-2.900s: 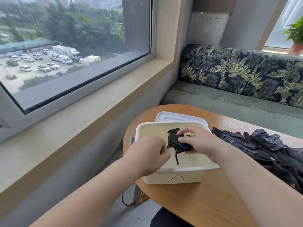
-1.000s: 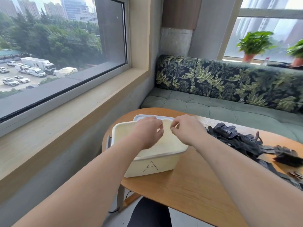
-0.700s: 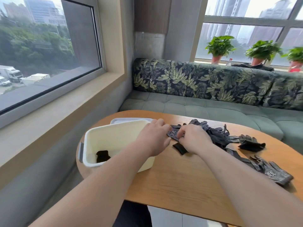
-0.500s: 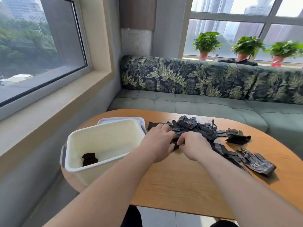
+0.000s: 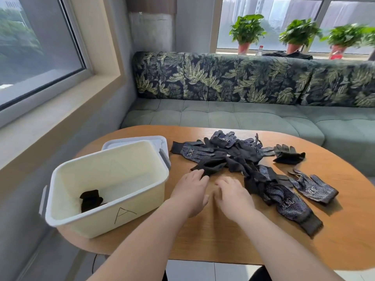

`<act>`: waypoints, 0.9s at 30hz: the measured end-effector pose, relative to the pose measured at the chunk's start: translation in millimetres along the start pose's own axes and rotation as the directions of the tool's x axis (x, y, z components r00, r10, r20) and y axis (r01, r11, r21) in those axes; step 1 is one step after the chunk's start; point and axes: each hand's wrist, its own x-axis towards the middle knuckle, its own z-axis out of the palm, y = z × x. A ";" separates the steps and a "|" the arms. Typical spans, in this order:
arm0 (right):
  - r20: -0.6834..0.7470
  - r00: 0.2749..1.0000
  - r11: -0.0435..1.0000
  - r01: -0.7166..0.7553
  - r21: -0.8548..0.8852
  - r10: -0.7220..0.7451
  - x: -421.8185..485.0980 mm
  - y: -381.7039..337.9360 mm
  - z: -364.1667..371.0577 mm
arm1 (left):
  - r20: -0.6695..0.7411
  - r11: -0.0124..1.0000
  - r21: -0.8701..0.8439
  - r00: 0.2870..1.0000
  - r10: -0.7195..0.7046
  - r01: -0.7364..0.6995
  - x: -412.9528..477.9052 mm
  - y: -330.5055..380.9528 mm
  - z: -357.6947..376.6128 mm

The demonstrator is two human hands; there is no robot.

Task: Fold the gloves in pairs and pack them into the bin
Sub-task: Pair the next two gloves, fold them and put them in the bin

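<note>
A cream bin (image 5: 129, 209) marked "A" stands at the table's left end with one folded black glove bundle (image 5: 90, 200) on its floor. A pile of loose black and dotted gloves (image 5: 233, 157) lies on the wooden table (image 5: 223, 240) to the right of the bin. My left hand (image 5: 190, 194) hovers over the table with its fingertips at the near end of a plain black glove (image 5: 211, 166). My right hand (image 5: 233, 196) is beside it, fingers relaxed, holding nothing. A dotted glove (image 5: 313, 188) and a small folded black glove (image 5: 288, 154) lie apart at the right.
The bin's lid (image 5: 160, 141) lies behind the bin. A green sofa (image 5: 243, 118) with a leaf-patterned back runs behind the table, and potted plants (image 5: 247, 31) stand on the sill. A window ledge (image 5: 50, 118) lies at the left.
The folded bundle was dropped into the bin. Both hands left the bin and moved right to the glove pile, and the view turned right with them.
</note>
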 end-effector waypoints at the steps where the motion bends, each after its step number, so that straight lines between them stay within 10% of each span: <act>1: -0.025 1.000 1.000 0.015 -0.003 -0.015 -0.6 1.5 9.1 | 0.020 1.000 -0.011 1.000 -0.018 0.019 0.7 -1.1 7.0; 27: -0.259 0.965 0.990 0.001 0.139 0.036 -12.8 16.5 51.9 | -0.372 0.950 -0.277 0.896 -0.243 0.143 0.4 7.9 44.7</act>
